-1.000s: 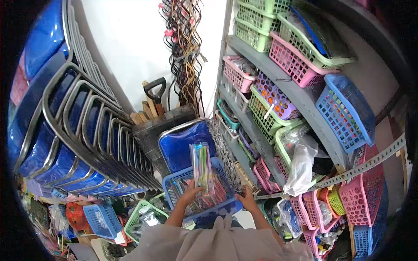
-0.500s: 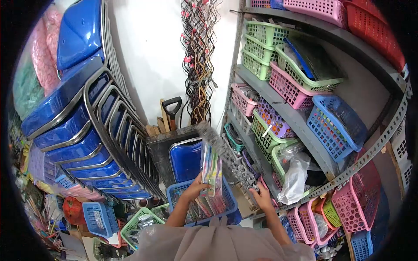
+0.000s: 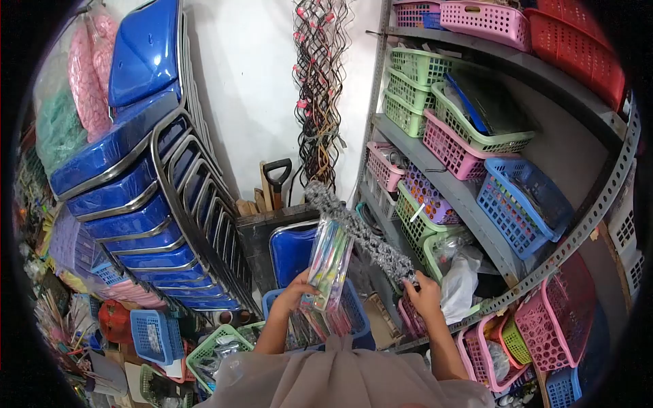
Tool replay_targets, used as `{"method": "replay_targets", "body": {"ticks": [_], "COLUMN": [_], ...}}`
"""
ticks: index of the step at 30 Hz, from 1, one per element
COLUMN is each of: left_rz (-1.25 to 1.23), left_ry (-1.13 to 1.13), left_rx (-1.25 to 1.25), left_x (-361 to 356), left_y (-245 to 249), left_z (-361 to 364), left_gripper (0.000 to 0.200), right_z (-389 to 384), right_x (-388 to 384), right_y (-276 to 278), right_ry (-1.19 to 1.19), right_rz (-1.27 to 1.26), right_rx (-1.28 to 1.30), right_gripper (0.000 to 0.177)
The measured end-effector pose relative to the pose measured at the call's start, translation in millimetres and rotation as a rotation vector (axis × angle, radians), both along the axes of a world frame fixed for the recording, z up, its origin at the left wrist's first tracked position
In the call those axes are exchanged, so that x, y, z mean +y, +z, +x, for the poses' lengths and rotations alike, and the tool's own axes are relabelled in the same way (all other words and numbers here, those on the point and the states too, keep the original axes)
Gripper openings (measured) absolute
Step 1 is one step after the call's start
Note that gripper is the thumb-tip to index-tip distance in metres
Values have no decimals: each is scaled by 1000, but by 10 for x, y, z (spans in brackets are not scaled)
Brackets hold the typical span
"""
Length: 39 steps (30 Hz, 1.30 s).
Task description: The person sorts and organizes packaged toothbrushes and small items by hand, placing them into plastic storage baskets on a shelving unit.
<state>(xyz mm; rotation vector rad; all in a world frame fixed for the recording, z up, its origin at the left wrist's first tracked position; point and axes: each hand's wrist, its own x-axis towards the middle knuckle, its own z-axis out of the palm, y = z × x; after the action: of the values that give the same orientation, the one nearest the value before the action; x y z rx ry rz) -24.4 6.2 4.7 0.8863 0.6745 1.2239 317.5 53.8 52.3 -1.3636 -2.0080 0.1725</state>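
Observation:
My left hand (image 3: 294, 296) is closed around the lower left side of a clear plastic pack (image 3: 329, 266) of slim, brightly coloured sticks, held tilted. Below it, a blue basket (image 3: 361, 307) contains several similar packs. My right hand (image 3: 426, 296) grips the lower end of a long, shaggy grey duster (image 3: 367, 241). The duster slants up to the left, and its shaft overlaps the top of the pack in this view. The fingertips of my right hand are partly hidden behind the hand.
Stacked blue chairs (image 3: 146, 204) rise on the left. A grey metal shelf (image 3: 462, 204) with green, pink and blue baskets stands close on the right. A white plastic bag (image 3: 460, 289) hangs near my right hand. A green basket (image 3: 219, 350) sits at lower left.
The duster has swung from its blurred position and shows more sharply. My right hand has moved right and slightly up. The pack in my left hand is tilted more, and the view has shifted slightly.

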Motion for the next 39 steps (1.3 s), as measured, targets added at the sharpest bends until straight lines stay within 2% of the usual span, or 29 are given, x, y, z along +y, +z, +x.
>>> {"method": "replay_targets", "body": {"ticks": [1, 3, 4, 5, 8, 9, 11, 15, 17, 19, 21, 23, 24, 25, 27, 28, 30, 31, 33, 35, 37, 39], "left_rz": [10, -8, -32, -34, 32, 31, 61, 49, 66, 59, 53, 519, 274, 269, 79, 79, 185, 185, 60, 59, 67, 658], "left_ry": [-2, 0, 3, 4, -11, -9, 8, 35, -19, -4, 15, 118, 130, 129, -43, -44, 93, 91, 12, -23, -54, 145], "left_rx": [-12, -39, -68, -70, 6, 6, -6, 11, -100, -140, -180, 186, 160, 160, -176, -176, 134, 136, -104, -130, -157, 178], "left_x": [-16, -14, -21, -29, -27, -35, -59, -76, -66, -81, -135, -244, -285, -272, -233, -241, -279, -264, -235, -230, -210, -218], "left_y": [21, 53, 60, 62, 106, 115, 157, 191, 129, 95, 172, 293, 338, 349, 375, 343, 289, 272, 254, 222, 176, 92], "left_z": [-3, -13, -9, -3, 8, 14, 33, 5, -22, -22, 5, 23, 45, 57, 74, 60, 21, 7, -2, 11, 9, 5], "left_gripper": [80, 80, 81, 81, 80, 80, 80, 79, 75, 77, 79, 77, 77, 77, 77, 77, 78, 78, 78, 77, 76, 72], "right_z": [15, 67, 82, 93, 79, 72, 55, 130, 94, 59, 25, 29, 27, 36, 37, 40, 54, 85, 122, 132, 144, 142], "right_x": [7, 14, 23, 23, 16, -3, -60, -31, 4, -86, -101, -135, -139, -151, -158, -180, -210, -214, -210, -169, -211, -233], "right_y": [2, 10, 17, 17, 26, 25, 69, 82, 14, 71, 49, 119, 145, 146, 69, 61, 92, 113, 83, -19, -45, -18], "right_ry": [0, 256, 290, 291, 11, 13, 251, 231, 77, 36, 338, 328, 205, 79, 47, 133, 219, 234, 242, 76, 65, 342], "right_rz": [5, 78, 157, 154, -137, -138, 84, -12, -71, -145, 180, 189, 18, -154, -179, -89, 3, 1, -4, -150, -197, 88], "right_rx": [2, -32, -7, -9, 36, 35, 56, 39, 165, 64, 48, 56, 71, 85, 150, 131, 112, 90, 69, 144, 153, 89], "right_gripper": [35, 34, 34, 34, 36, 36, 36, 36, 36, 37, 37, 38, 39, 40, 39, 37, 35, 35, 35, 39, 39, 36]}}
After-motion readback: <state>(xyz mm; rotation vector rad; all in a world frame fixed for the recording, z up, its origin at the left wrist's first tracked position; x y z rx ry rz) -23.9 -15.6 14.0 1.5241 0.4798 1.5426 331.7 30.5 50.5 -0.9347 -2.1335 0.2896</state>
